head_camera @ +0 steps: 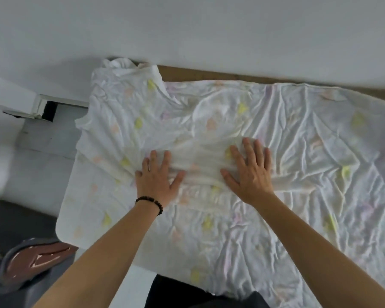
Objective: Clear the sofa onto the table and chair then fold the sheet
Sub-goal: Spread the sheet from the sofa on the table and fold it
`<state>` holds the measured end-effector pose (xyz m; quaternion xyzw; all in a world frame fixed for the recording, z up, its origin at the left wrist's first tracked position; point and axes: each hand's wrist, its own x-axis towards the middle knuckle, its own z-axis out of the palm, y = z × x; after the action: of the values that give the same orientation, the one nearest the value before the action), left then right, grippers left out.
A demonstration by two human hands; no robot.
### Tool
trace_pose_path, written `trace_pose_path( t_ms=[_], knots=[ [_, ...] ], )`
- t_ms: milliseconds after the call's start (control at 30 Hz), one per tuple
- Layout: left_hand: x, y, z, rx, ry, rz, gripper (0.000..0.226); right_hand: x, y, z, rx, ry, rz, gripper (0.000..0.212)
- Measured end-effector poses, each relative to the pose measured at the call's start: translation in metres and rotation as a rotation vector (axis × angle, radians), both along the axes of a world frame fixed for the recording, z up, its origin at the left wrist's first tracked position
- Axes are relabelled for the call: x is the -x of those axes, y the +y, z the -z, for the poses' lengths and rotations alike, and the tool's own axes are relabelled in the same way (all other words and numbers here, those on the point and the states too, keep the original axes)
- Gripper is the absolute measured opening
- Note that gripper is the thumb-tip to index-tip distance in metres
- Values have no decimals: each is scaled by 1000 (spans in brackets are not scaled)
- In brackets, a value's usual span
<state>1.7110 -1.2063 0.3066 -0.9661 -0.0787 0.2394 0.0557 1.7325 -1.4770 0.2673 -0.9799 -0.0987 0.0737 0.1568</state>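
A white sheet (287,152) with faded yellow, pink and purple marks lies spread and wrinkled over the sofa, filling most of the view. Its far left corner is bunched up against the wall. My left hand (157,180), with a dark bead bracelet at the wrist, presses flat on the sheet with fingers spread. My right hand (249,170) also lies flat on the sheet a little to the right, fingers straight. The cloth between the two hands is gathered into small ridges.
A white wall (187,30) runs along the back, with a brown strip (231,75) of the sofa showing under it. A reddish-brown shoe (31,261) lies on the dark floor at lower left. A white ledge (38,107) stands at the left.
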Motion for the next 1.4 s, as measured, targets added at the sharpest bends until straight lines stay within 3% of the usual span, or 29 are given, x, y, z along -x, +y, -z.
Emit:
trace_pose_path(
  t_ms=[200,367,533,733,900,1033,1167,1400],
  knots=[
    [-109,67,8,149,-261,-35,76,-55,55,-20,24,-55,80,71],
    [-158,138,33,105,-176,-177,83,-75,139,-7,63,33,-57,76],
    [-105,171,42,110,-135,-259,83,-46,183,4,90,128,-41,83],
    [-73,179,24,169,-158,-303,84,-45,180,-27,41,150,-24,73],
    [-170,188,9,217,-463,-63,60,-135,143,-43,-14,-89,342,39],
    [-255,195,8,146,-469,22,44,-183,99,-39,225,5,487,45],
    [-292,207,4,184,-438,-69,31,-199,73,-39,330,9,424,30],
    [-330,216,-18,420,-781,-457,23,-227,75,-55,0,-217,568,22]
  ],
)
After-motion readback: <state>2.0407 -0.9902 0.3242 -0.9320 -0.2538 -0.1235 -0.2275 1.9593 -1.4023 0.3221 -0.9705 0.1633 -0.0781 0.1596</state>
